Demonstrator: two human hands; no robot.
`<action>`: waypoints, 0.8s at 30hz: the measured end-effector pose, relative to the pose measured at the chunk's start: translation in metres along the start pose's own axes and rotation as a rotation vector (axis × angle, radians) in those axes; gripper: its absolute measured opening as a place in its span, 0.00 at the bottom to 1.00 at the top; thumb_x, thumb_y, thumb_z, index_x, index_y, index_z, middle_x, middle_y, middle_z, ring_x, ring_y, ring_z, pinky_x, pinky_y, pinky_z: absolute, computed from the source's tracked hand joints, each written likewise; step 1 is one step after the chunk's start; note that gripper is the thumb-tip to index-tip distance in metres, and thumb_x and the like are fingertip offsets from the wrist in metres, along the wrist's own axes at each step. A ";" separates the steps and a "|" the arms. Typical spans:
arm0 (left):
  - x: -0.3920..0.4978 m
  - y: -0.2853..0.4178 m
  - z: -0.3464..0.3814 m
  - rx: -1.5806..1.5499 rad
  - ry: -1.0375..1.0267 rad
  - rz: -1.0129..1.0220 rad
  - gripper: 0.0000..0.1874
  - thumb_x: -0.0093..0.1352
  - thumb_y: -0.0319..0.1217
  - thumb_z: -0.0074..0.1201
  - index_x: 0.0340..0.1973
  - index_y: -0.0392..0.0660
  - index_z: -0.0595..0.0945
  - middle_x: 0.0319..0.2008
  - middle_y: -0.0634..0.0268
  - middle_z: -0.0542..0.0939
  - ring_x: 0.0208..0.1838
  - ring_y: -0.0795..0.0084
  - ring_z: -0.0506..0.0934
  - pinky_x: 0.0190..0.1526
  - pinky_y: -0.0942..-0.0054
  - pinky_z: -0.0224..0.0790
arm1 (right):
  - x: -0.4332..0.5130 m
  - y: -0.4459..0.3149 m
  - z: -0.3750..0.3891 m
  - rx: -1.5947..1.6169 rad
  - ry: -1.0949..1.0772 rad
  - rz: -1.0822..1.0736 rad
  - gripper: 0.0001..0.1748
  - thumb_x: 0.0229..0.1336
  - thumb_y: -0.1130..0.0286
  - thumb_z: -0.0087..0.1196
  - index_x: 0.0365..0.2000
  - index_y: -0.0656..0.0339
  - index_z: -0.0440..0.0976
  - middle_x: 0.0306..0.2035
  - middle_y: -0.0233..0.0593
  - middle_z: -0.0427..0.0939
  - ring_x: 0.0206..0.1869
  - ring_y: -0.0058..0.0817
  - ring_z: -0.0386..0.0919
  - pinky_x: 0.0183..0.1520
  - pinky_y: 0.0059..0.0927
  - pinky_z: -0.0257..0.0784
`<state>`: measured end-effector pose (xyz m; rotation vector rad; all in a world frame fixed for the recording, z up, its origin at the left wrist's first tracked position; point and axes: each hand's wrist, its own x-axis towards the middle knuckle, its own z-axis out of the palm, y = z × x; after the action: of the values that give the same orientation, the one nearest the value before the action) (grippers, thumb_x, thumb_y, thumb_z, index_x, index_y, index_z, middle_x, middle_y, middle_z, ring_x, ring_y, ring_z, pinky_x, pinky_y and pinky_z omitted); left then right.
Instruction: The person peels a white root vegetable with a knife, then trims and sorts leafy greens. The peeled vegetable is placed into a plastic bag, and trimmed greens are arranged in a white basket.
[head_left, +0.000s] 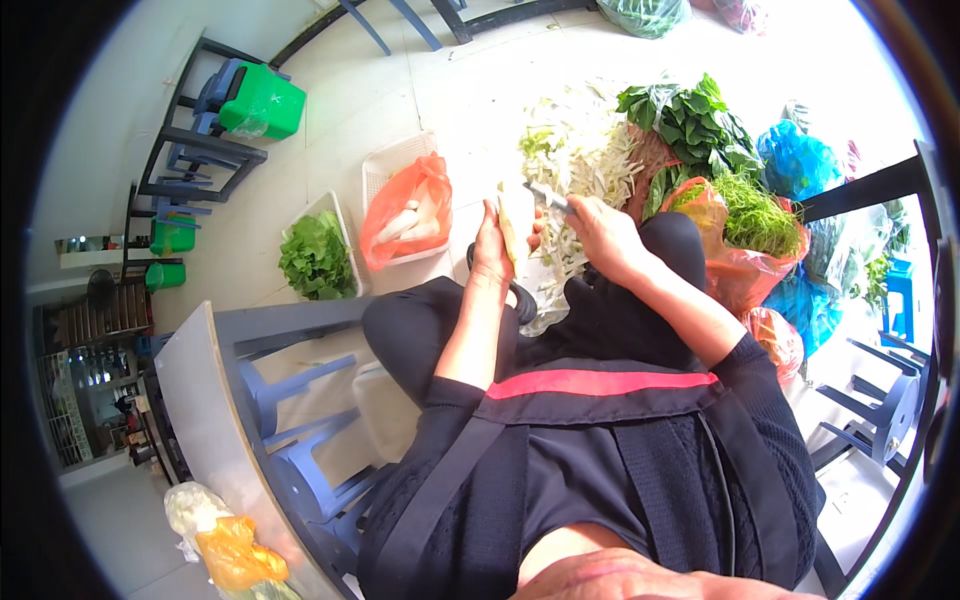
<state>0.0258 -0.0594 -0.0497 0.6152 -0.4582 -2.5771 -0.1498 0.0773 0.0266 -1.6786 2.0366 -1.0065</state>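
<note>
My left hand (491, 244) is wrapped around a long, pale peeled vegetable stem (514, 225), held upright above the floor between my knees. In my right hand (609, 236) is a small hand tool (551, 199) with a dark handle; glare hides whether it is a knife or a peeler. Its working end lies close to the upper part of the stem. Beyond and below the hands spreads a heap of whitish-green peelings (581, 150). To the left, an orange plastic bag (411, 214) with several white, long vegetables rests in a white basket (371, 187).
Leafy greens (319, 255) fill another basket at the left. On the right are bundled dark leaves (690, 124), an orange bag of thin green shoots (757, 217) and blue bags (802, 161). A table (217, 405) and blue stools (307, 472) flank my left side.
</note>
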 end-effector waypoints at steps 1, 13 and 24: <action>-0.010 0.002 0.004 0.023 0.035 -0.019 0.35 0.75 0.60 0.33 0.56 0.42 0.73 0.44 0.54 0.81 0.39 0.57 0.81 0.32 0.66 0.78 | -0.007 -0.006 0.001 -0.009 -0.054 -0.096 0.14 0.62 0.70 0.51 0.48 0.61 0.70 0.37 0.51 0.77 0.40 0.52 0.77 0.42 0.47 0.74; -0.078 -0.022 0.055 0.050 0.046 -0.184 0.32 0.77 0.57 0.30 0.51 0.41 0.76 0.32 0.53 0.78 0.29 0.59 0.77 0.27 0.63 0.72 | 0.007 0.010 0.018 -0.173 -0.050 0.038 0.07 0.65 0.67 0.48 0.38 0.59 0.72 0.35 0.51 0.77 0.36 0.52 0.79 0.36 0.49 0.73; -0.091 -0.015 0.052 0.015 0.070 -0.022 0.29 0.77 0.56 0.32 0.53 0.45 0.75 0.37 0.55 0.80 0.31 0.57 0.79 0.29 0.61 0.74 | -0.038 -0.041 0.010 -0.089 0.022 -0.244 0.08 0.60 0.74 0.48 0.40 0.60 0.69 0.35 0.52 0.75 0.39 0.51 0.77 0.39 0.48 0.72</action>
<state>0.0680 0.0093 0.0188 0.7174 -0.4505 -2.5657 -0.1041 0.1081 0.0406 -2.0088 1.9504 -1.0258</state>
